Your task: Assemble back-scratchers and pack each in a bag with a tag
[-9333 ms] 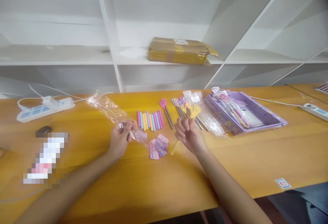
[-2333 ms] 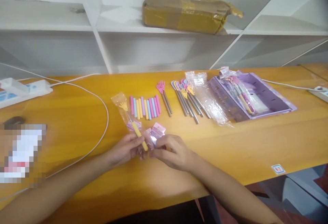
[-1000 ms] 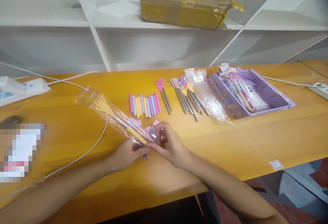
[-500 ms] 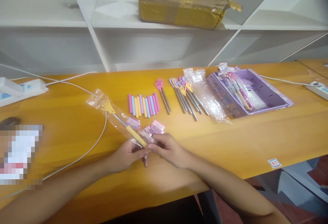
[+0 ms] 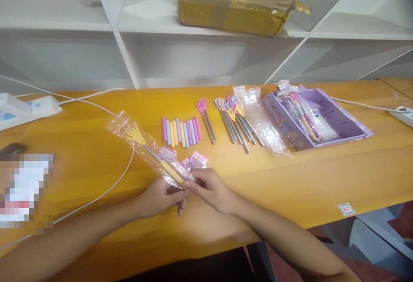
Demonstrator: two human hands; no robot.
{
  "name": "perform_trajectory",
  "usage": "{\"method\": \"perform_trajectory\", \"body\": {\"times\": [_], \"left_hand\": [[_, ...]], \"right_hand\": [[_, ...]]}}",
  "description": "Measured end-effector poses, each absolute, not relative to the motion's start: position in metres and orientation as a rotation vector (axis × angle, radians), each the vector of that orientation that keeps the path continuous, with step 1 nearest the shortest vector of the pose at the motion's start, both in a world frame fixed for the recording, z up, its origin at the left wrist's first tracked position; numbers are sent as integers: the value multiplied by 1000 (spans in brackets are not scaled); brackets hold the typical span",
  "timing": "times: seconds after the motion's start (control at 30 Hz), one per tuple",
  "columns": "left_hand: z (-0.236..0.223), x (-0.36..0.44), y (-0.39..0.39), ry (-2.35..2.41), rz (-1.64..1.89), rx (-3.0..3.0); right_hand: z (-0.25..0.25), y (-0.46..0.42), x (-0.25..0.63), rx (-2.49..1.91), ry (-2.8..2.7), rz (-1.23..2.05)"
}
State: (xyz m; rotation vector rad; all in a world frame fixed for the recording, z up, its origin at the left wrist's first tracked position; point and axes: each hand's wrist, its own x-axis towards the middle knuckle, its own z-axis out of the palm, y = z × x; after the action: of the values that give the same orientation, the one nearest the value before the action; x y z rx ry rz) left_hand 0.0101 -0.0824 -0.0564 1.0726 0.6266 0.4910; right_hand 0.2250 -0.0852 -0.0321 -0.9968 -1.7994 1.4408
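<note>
A clear plastic bag holds a yellow hand-shaped back scratcher with a metal shaft and a yellow grip. Both hands pinch the bag's near end over the orange table. My left hand grips it from below and my right hand from the right. The bag slants up to the left, above the table. Small pink label cards lie just behind my hands.
A row of pastel grips, one pink scratcher, a bunch of scratchers and empty bags lie further back. A purple box sits right. Power strips and a white cable flank the work. A cardboard parcel rests on the shelf.
Over the last second the bagged scratcher has stayed between both hands, its far end shifting slightly. Earlier, the yellow scratcher was outside the bag, in my right hand.
</note>
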Motion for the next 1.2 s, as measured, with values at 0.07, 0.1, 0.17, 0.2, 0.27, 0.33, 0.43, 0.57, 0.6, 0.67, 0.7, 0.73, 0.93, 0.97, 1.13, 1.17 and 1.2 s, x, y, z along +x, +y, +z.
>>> {"method": "perform_trajectory", "body": {"times": [0.07,0.1,0.17,0.2,0.27,0.33,0.43,0.57,0.6,0.67,0.7,0.73,0.93,0.97,1.13,1.17,1.2], "left_hand": [[-57,9,-82,643,457,1100],[-57,8,-82,648,448,1119],[-57,7,-80,654,432,1165],[-57,7,-80,649,424,1188],[-58,6,-78,639,400,1212],[-59,5,-77,639,390,1213],[-61,4,-77,641,401,1211],[-62,3,-77,610,405,1204],[-61,3,-76,604,400,1192],[-60,3,-75,599,386,1167],[-59,3,-74,594,387,1157],[-58,3,-73,589,393,1150],[-53,2,-71,580,512,1148],[-54,1,-71,581,520,1163],[-60,-3,-73,657,588,1287],[-61,-3,-73,666,604,1297],[-62,-3,-73,674,616,1304]], "right_hand": [[-35,-85,226,-1019,-1791,1417],[-37,-85,227,-1031,-1794,1390],[-38,-85,227,-1041,-1817,1309],[-38,-85,227,-1037,-1830,1273],[-36,-86,228,-1018,-1843,1246],[-34,-85,229,-995,-1843,1286],[-32,-84,230,-918,-1852,1423],[-34,-84,229,-876,-1806,1512],[-35,-85,228,-902,-1774,1508],[-38,-87,225,-954,-1692,1512],[-40,-89,223,-969,-1646,1531],[-41,-90,221,-972,-1602,1556],[-47,-95,217,-917,-1494,1610],[-47,-94,217,-910,-1508,1613],[-44,-89,222,-853,-1424,1626],[-43,-89,223,-820,-1396,1627],[-42,-88,223,-790,-1388,1625]]}}
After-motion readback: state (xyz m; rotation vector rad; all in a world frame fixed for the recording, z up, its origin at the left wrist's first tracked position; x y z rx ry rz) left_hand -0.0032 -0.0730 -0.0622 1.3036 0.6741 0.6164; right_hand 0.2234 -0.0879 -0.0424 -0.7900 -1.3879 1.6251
